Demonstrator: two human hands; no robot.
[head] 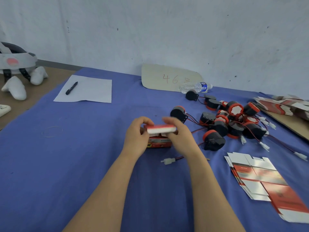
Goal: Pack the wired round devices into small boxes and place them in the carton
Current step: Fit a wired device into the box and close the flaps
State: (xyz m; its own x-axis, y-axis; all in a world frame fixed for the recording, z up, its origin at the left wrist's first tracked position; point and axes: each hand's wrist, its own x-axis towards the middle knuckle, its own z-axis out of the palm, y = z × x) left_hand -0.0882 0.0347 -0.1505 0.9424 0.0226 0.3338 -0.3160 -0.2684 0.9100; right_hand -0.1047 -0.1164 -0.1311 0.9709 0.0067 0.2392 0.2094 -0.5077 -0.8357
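A blue cloth [66, 164] covers the table, which stands against a scuffed pale wall [150, 30]. Near the middle of the cloth a small red and white box [159, 143] stands with its top flap [161, 128] raised. The left hand [137, 136] grips the box's left end with curled fingers. The right hand [179, 138], a little blurred, curls its fingers over the flap's right end and holds it.

Taking the box as the dial's centre, a heap of black and red wired round devices [234, 121] lies at two to three o'clock, their red and black leads tangled. One white connector [168, 160] lies just at six o'clock of the box. A fanned stack of flat box blanks [254, 180] lies at four o'clock, and more blanks [284, 104] sit on a brown board at the right edge.

At ten o'clock is a white sheet [90, 92] with a black pen [71, 88] on it. At twelve to one o'clock a cardboard sign [168, 77] marked 46 leans on the wall, and a clear bottle [195, 87] lies on its side just in front of it.
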